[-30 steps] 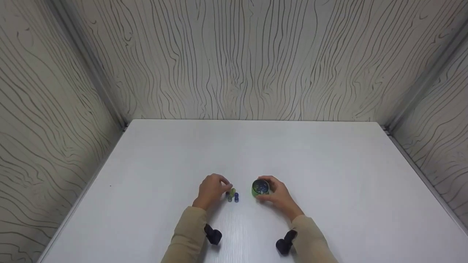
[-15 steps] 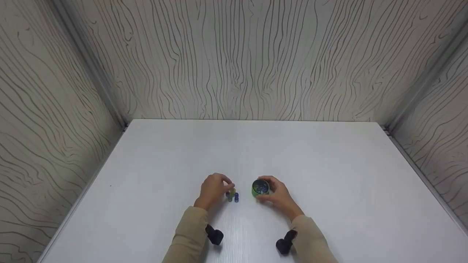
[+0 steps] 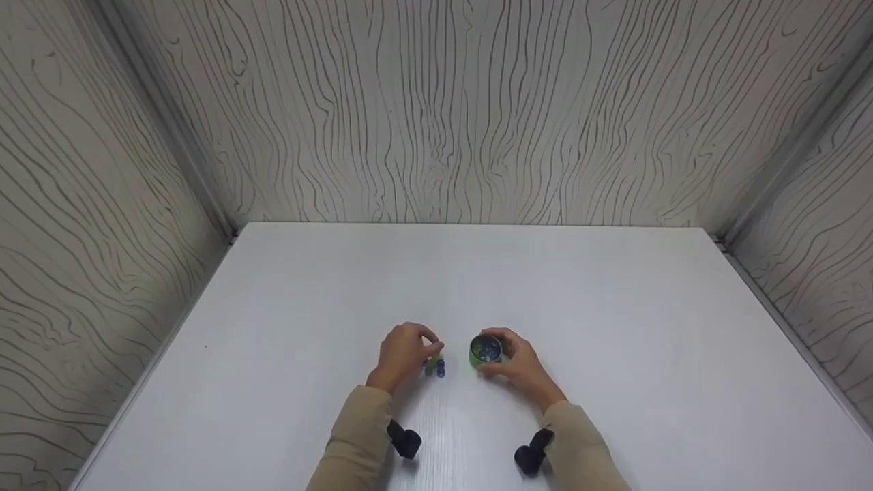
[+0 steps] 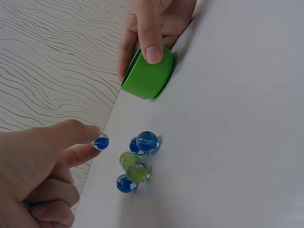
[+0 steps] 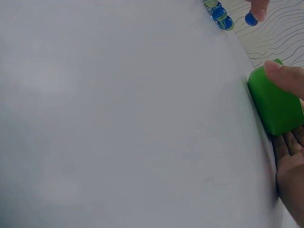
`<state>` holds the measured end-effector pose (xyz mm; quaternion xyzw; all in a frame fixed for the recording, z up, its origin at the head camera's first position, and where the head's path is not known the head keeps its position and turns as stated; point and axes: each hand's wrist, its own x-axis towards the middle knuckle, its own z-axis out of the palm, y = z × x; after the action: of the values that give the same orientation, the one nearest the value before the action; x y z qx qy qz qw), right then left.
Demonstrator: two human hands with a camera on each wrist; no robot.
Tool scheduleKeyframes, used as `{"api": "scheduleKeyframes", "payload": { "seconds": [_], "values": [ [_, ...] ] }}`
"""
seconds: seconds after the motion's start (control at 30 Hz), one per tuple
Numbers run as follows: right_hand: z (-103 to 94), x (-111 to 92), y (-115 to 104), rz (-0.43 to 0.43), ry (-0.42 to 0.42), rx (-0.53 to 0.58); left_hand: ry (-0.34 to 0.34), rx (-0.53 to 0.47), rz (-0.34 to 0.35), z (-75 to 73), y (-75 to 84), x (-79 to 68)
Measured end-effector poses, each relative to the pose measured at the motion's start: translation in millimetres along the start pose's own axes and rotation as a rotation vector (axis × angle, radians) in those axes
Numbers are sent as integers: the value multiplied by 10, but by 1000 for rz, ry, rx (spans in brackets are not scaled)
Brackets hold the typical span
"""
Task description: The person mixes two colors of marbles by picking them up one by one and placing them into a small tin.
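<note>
Between thumb and index finger, my left hand [image 3: 404,351] pinches a blue-and-clear marble [image 4: 100,142], held just above the table. Below it lies a small cluster of blue marbles [image 4: 147,141] and yellow-green marbles [image 4: 137,172], resting on the white surface. My right hand [image 3: 518,361] grips a small round green cup [image 3: 475,359] from its right side, thumb on the near wall and fingers behind. In the head view, several blue marbles [image 3: 486,350] show inside the cup, which stands on the table. The left hand partly covers the loose cluster in the head view.
A white table [image 3: 614,293] spreads out around both hands. Panels with a wood-grain line pattern [image 3: 436,109] rise behind it and at both sides. A black wrist camera [image 3: 406,442] sits on the left sleeve, and another black camera [image 3: 532,455] on the right one.
My left hand has moved slightly right, toward the cup, with the pinched marble. The right hand and the green cup have stayed in place.
</note>
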<state>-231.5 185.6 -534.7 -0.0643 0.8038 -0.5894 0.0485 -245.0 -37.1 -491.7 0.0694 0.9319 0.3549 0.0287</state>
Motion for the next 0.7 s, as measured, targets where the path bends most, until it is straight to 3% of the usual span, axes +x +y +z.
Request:
{"api": "scheduleKeyframes", "payload": {
  "seconds": [0.7],
  "values": [
    [-22,-7,-40,-7,-30,11,0,38,25,37,113,26]
  ]
}}
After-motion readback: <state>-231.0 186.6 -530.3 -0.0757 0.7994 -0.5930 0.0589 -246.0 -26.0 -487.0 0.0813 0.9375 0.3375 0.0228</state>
